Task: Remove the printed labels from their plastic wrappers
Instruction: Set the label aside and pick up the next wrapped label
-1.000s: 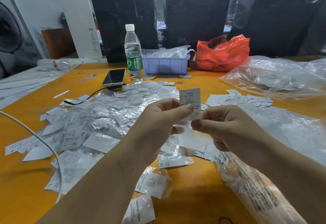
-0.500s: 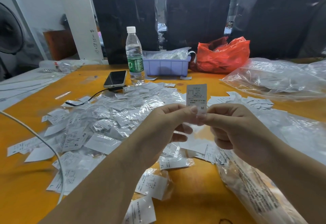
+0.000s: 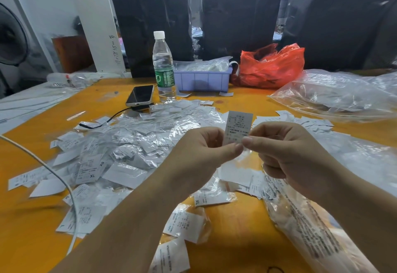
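Hands: we held both raised over the middle of the orange table (image 3: 236, 240), thumbs nearly meeting.
Left hand: our left hand (image 3: 199, 154) pinched the lower edge of one printed label (image 3: 238, 126) between thumb and forefinger, the other fingers curled under.
Right hand: our right hand (image 3: 285, 154) pinched the same lower edge from the other side — thumb on top, fingers folded beneath.
Label: it stood upright between our hands, its printed face toward us, its top clear of both hands.
Wrapper: a scrap of clear plastic wrapper (image 3: 247, 156) hung just below our thumbs; we could not tell how much of the label it still covered.
Pile: a heap of wrapped labels (image 3: 137, 141) lay on the table left of our hands, with sizes XS and XL readable on a few.
Loose labels: a smaller stack of bare labels (image 3: 309, 122) lay beyond our right hand.
Bags: a large clear bag (image 3: 335, 94) sat far right, and a long printed bag (image 3: 305, 219) ran under our right forearm.
Behind the pile: a water bottle (image 3: 163, 68) stood beside a dark phone (image 3: 140, 95) — a purple bin (image 3: 204, 80) and a red bag (image 3: 270, 66) stood to their right.
Cable: a white cable (image 3: 53, 171) crossed the left side of the table.
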`<action>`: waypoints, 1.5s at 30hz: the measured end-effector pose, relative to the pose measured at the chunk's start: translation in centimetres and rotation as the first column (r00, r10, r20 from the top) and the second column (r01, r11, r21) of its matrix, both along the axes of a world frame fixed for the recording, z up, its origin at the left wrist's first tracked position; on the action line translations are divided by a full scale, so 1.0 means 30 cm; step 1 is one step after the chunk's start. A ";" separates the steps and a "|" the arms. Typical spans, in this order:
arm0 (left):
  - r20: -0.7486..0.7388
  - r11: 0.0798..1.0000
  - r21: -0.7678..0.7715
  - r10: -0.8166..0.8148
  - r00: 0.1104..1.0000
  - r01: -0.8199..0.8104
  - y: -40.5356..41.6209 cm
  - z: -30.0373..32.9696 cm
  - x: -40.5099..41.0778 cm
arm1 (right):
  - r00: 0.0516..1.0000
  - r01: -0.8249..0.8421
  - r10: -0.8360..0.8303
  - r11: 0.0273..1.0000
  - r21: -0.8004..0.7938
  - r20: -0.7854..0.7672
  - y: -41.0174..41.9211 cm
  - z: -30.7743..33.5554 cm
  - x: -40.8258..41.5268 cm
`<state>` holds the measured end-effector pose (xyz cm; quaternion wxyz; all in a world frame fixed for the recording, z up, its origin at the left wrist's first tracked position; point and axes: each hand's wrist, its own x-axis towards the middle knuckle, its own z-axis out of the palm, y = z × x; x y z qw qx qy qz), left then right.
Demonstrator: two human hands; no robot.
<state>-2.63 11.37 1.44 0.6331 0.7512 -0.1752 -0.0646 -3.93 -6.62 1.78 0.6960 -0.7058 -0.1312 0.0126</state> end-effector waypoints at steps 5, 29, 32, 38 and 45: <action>-0.022 0.997 0.040 0.071 0.997 -0.070 0.005 0.003 0.007 | 0.997 0.074 -0.075 0.997 0.022 0.035 0.001 -0.002 0.000; -0.077 0.984 0.126 -0.114 0.991 0.123 0.008 0.015 -0.011 | 0.987 -0.028 0.041 0.996 -0.084 0.156 -0.056 0.036 0.014; -0.071 0.984 0.130 -0.115 0.991 0.124 0.009 0.016 -0.011 | 0.982 -0.012 0.032 0.994 -0.107 0.184 -0.053 0.040 0.013; -0.073 0.983 0.140 -0.113 0.991 0.122 0.008 0.018 -0.012 | 0.976 0.030 0.000 0.990 -0.137 0.218 -0.053 0.043 0.012; -0.082 0.983 0.153 -0.093 0.992 0.105 0.003 0.013 -0.009 | 0.976 0.016 0.025 0.983 -0.185 0.218 -0.045 0.034 0.012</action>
